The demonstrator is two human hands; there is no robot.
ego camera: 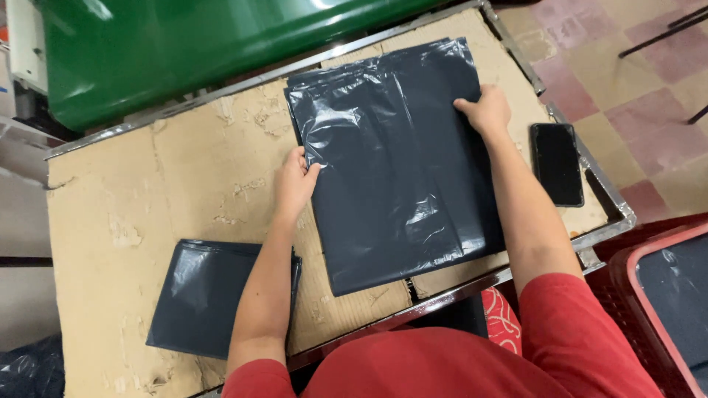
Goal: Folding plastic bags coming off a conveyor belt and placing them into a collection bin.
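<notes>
Stack of dark plastic bags (398, 162), thin, limp and probably slippery, lying toward the table's (133, 199) far right corner; left hand (295, 184) pinches its left edge, right hand (485, 110) presses flat on its right edge, sensible grip points.

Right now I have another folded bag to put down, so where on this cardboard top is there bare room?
The widest bare patch of cardboard top lies between the green bin, the spread dark plastic bags and the folded stack. A narrow strip sits under the left hand. It is crowded near the right hand and phone.
</notes>
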